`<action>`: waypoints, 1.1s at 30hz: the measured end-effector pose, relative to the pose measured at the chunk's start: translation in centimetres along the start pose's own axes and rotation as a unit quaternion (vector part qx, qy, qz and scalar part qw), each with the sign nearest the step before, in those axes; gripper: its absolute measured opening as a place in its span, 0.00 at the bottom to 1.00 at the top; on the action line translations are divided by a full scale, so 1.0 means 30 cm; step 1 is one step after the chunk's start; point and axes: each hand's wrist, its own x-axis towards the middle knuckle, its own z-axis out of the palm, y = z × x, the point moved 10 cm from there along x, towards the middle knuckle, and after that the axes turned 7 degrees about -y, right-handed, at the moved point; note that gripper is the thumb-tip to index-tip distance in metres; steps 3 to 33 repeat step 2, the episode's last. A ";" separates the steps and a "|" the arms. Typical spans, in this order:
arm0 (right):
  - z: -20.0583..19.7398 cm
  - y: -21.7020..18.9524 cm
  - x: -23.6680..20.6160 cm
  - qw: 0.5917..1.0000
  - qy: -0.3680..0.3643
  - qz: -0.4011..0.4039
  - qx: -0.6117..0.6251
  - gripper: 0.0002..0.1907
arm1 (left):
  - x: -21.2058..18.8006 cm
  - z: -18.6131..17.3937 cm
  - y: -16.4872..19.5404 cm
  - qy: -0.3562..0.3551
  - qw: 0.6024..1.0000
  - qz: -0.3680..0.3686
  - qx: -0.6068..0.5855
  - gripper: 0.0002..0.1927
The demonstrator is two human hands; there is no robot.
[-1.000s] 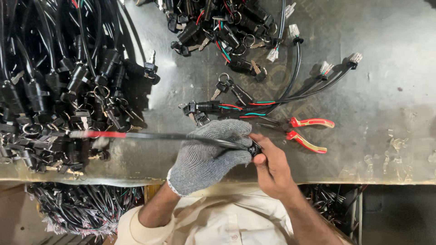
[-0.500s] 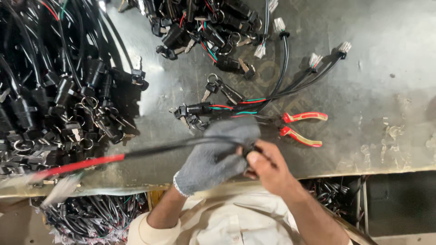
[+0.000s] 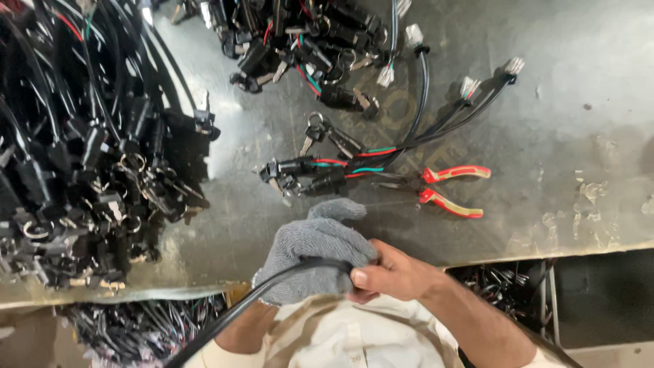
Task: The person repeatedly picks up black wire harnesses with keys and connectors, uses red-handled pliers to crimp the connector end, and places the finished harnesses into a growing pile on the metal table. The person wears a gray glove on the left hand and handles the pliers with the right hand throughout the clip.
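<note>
Left hand (image 3: pixel 310 255), gloved: fist clamped on black cable (image 3: pixel 272 289) | right hand (image 3: pixel 392 276): pinched cable end | change: cable swung off counter (image 3: pixel 579 123) toward body | pliers (image 3: pixel 446 187) untouched.

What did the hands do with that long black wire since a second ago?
Both hands, the gloved left hand and the bare right hand, kept hold of the black cable and swung it from lying across the bench down toward the lower left, below the edge. The red-handled pliers and the piles of wires stayed put.
</note>
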 end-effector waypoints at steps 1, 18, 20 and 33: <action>-0.026 0.009 0.029 0.999 0.002 -0.039 0.021 0.32 | 0.000 -0.010 -0.024 0.020 1.000 -0.013 -0.002 0.13; -0.048 0.024 0.051 0.996 0.003 -0.076 0.044 0.37 | -0.005 -0.012 -0.046 0.042 0.999 -0.026 -0.005 0.12; -0.048 0.024 0.051 0.996 0.003 -0.076 0.044 0.37 | -0.005 -0.012 -0.046 0.042 0.999 -0.026 -0.005 0.12; -0.048 0.024 0.051 0.996 0.003 -0.076 0.044 0.37 | -0.005 -0.012 -0.046 0.042 0.999 -0.026 -0.005 0.12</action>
